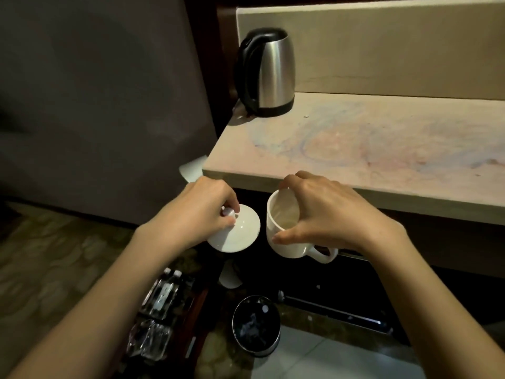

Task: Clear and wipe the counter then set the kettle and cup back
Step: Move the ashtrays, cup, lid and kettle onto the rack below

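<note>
from the head view, both hands hang in front of the counter [355, 138], below its front edge and off its surface. the left hand [202, 212] pinches the knob of a white lid [235, 231], tilted; the right hand [325, 212] grips the rim of the white cup [284, 228] from above, fingers curled over the lip, with the handle pointing down toward the person. the kettle [269, 72] stands at the counter's back left corner, very near the left edge. the cup hangs by a rim grip alone, so i judge it could slip or swing and knock the counter's front edge on the way up. the lid, held only by its small knob, could turn loose and drop toward the bin [257, 326] and the wrapped bottles [161, 296] on the floor below. setting the cup down near the kettle could nudge it off that left edge.
</note>
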Tool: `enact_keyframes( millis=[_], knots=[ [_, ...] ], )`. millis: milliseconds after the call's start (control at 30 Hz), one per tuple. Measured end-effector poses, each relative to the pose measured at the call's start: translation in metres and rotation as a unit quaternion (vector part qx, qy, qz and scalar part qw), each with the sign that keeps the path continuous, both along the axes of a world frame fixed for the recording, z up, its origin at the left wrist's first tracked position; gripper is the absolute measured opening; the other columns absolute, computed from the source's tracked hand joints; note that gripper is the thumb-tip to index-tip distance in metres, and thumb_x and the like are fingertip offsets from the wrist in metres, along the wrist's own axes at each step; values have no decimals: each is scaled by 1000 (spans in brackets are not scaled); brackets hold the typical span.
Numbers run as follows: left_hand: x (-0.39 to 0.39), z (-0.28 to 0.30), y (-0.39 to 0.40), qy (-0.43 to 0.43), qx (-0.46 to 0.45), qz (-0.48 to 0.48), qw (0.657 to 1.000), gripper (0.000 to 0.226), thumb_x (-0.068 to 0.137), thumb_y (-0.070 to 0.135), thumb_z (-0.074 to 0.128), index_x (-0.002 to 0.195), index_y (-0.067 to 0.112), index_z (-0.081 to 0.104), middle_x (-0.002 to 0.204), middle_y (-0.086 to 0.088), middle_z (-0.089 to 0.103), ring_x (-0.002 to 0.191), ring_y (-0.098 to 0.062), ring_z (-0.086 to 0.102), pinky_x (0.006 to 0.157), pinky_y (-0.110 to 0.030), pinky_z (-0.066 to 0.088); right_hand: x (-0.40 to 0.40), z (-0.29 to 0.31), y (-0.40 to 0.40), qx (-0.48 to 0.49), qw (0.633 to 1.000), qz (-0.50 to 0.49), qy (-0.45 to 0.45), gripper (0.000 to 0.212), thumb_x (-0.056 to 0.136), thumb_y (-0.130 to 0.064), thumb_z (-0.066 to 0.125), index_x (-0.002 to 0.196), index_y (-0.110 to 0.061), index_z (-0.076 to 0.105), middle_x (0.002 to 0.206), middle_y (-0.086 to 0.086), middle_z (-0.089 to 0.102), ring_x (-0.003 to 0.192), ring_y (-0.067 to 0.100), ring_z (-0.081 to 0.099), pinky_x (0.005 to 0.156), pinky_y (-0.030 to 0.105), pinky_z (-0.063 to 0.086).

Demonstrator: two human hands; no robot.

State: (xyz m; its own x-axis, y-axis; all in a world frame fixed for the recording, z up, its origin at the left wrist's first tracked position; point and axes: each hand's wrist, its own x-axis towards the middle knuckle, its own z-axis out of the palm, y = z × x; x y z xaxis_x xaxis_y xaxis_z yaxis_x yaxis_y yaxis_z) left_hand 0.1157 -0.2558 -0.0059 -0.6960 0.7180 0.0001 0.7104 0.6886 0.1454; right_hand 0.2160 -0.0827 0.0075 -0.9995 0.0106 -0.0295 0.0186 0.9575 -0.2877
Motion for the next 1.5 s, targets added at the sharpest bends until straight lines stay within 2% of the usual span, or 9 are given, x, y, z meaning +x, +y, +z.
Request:
enact_keyframes(
  millis=[167, 333, 700, 900, 1033, 1167, 1267, 1367, 1500],
  knots=[
    [-17, -12, -38, -14, -17, 11, 1000, 15, 84, 24, 65, 97, 27, 73, 77, 16, 53, 86, -9, 59, 66, -22, 34, -23, -15, -43, 13, 1000, 13, -21, 74, 67, -57, 73, 125, -19, 46, 119, -2, 51, 102, 22, 55, 78, 37, 48],
    [-49, -24, -82, -23, -24, 0, 999, 17, 84, 23, 63, 98, 27, 72, 95, 8, 68, 91, -11, 62, 69, -21, 38, -54, -27, -92, 15, 1000, -3, -23, 73, 68, -55, 73, 124, -19, 45, 116, -2, 50, 101, 22, 55, 76, 35, 46],
    [-134, -64, -182, -37, -40, -46, 997, 18, 84, 24, 62, 100, 27, 70, 97, 10, 65, 92, -9, 60, 72, -22, 33, -118, -68, -202, -10, 996, -80, -35, 77, 69, -54, 73, 130, -22, 39, 120, -4, 44, 103, 21, 52, 69, 30, 39],
    [-151, -96, -215, -63, -56, -42, 996, 17, 85, 23, 61, 98, 29, 70, 98, 10, 65, 94, -10, 60, 73, -21, 34, -134, -95, -231, -12, 995, -84, -56, 77, 69, -53, 72, 130, -22, 37, 119, -4, 43, 105, 21, 50, 71, 32, 42],
    [-157, -129, -235, -82, -46, 4, 996, 16, 83, 24, 62, 95, 31, 70, 98, 12, 62, 95, -12, 61, 73, -22, 41, -142, -126, -242, -20, 995, -68, -71, 77, 71, -51, 73, 132, -22, 36, 121, -5, 41, 106, 20, 49, 72, 30, 42],
    [-163, -169, -247, -103, -32, 45, 993, 16, 81, 20, 62, 91, 29, 70, 85, 14, 52, 91, -15, 61, 74, -24, 45, -152, -164, -250, -34, 994, -69, -80, 77, 72, -50, 72, 134, -22, 34, 124, -5, 40, 108, 19, 48, 76, 31, 48],
    [-169, -207, -259, -116, -26, 74, 990, 14, 79, 21, 63, 87, 31, 69, 83, 13, 50, 90, -19, 61, 72, -28, 47, -162, -200, -257, -40, 993, -74, -87, 78, 72, -51, 72, 134, -24, 33, 127, -7, 39, 110, 19, 47, 74, 29, 46],
    [-176, -250, -272, -137, -26, 105, 985, 13, 78, 22, 66, 86, 32, 69, 87, 9, 57, 90, -20, 62, 73, -32, 51, -173, -243, -266, -46, 990, -83, -100, 79, 72, -50, 73, 135, -24, 33, 127, -7, 39, 111, 19, 46, 70, 27, 42],
    [-182, -308, -288, -171, -25, 133, 976, 11, 79, 20, 68, 86, 29, 70, 98, 4, 65, 90, -21, 63, 76, -37, 55, -187, -306, -279, -48, 988, -89, -118, 81, 73, -49, 74, 137, -23, 31, 131, -6, 37, 116, 20, 44, 77, 33, 49]
  ],
)
